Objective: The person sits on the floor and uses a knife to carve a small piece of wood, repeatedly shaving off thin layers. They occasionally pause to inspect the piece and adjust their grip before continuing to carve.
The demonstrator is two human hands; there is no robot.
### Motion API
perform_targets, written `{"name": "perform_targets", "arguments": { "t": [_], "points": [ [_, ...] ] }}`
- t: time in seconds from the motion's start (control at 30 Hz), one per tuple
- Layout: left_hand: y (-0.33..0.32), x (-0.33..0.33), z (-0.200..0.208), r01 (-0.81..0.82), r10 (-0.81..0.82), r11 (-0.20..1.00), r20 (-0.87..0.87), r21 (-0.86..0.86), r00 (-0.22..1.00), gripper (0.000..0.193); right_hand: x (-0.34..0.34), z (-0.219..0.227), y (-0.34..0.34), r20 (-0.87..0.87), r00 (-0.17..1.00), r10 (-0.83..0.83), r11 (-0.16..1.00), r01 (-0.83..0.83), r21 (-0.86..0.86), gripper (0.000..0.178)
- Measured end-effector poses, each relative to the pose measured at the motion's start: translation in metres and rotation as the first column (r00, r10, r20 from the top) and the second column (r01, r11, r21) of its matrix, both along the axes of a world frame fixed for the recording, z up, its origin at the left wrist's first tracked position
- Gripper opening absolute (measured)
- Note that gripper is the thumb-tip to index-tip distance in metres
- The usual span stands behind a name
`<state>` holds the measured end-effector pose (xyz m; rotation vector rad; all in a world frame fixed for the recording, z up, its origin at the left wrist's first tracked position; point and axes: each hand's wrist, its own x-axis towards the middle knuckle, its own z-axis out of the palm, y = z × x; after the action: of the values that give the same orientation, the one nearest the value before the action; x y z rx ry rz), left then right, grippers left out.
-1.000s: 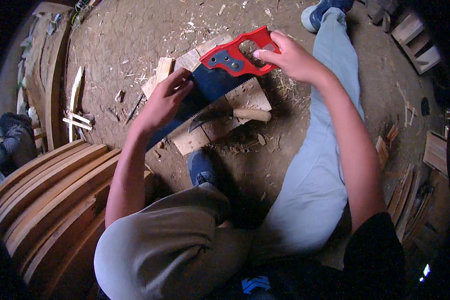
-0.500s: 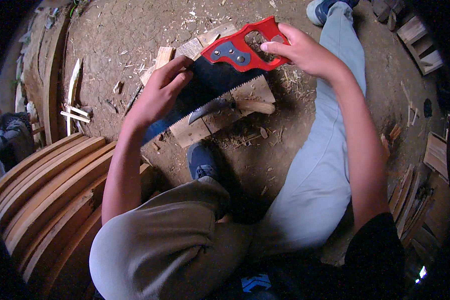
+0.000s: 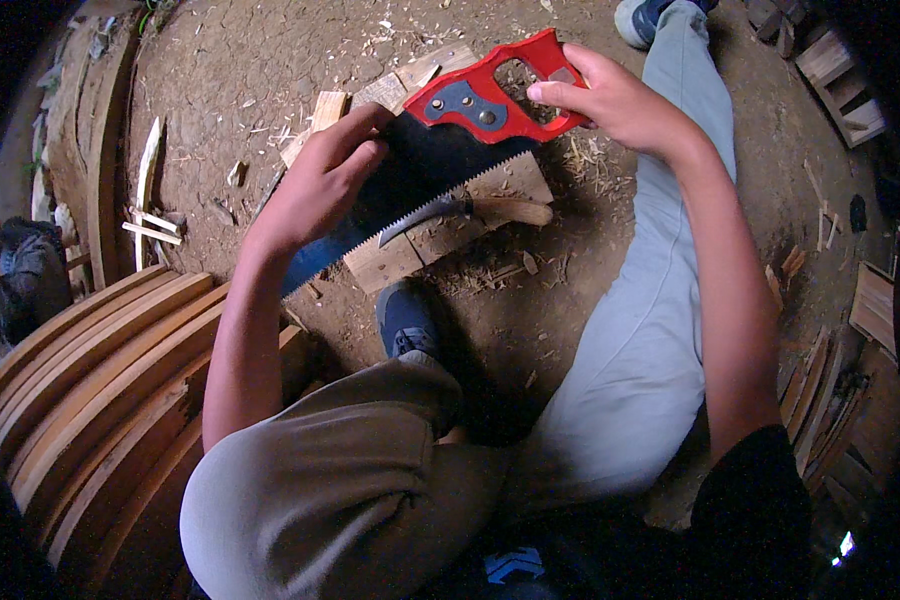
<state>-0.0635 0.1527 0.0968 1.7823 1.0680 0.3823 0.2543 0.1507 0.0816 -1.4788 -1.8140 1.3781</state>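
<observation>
A hand saw with a red handle (image 3: 530, 46) and a dark blade (image 3: 425, 165) is held slantwise in front of me, its teeth facing toward me. My right hand (image 3: 625, 105) grips the rear of the handle, thumb on the near face by the finger hole. My left hand (image 3: 330, 175) is closed on the blade's far edge, with some fingertips hidden behind it. Below the teeth a knife (image 3: 511, 210) with a wooden handle and a curved blade lies on a flat wooden board (image 3: 385, 265). Further wood pieces (image 3: 375, 98) show beyond the saw.
Several stacked planks (image 3: 110, 330) stand at the left, close to my left forearm. Pale split sticks (image 3: 147, 185) and wood shavings (image 3: 595, 160) lie on the dirt floor. At the right are thin wood strips (image 3: 805, 395) and a slatted wooden piece (image 3: 840, 85). My shoe (image 3: 405, 315) is beside the board.
The saw and both hands have shifted very slightly to the right. The grip of each hand looks the same.
</observation>
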Motion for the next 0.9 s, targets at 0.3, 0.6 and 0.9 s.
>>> {"name": "perform_targets", "arguments": {
  "t": [0.3,0.6,0.9],
  "points": [
    [0.000,0.003,-0.001,0.017,-0.017,0.999,0.004,0.044,1.000,0.029,0.001,-0.001,0.000,-0.059,0.998,0.016,0.999,-0.019,-0.045,0.040],
    [-0.005,0.025,-0.010,-0.122,0.122,0.992,-0.020,-0.024,0.992,0.051,-0.001,-0.005,-0.001,-0.063,0.998,0.025,0.998,-0.028,-0.057,0.041],
    [-0.008,0.025,-0.010,-0.060,0.066,0.994,-0.066,0.096,0.996,0.052,-0.004,0.005,-0.006,-0.065,0.998,0.006,0.995,-0.012,-0.097,0.033]
  ]
}}
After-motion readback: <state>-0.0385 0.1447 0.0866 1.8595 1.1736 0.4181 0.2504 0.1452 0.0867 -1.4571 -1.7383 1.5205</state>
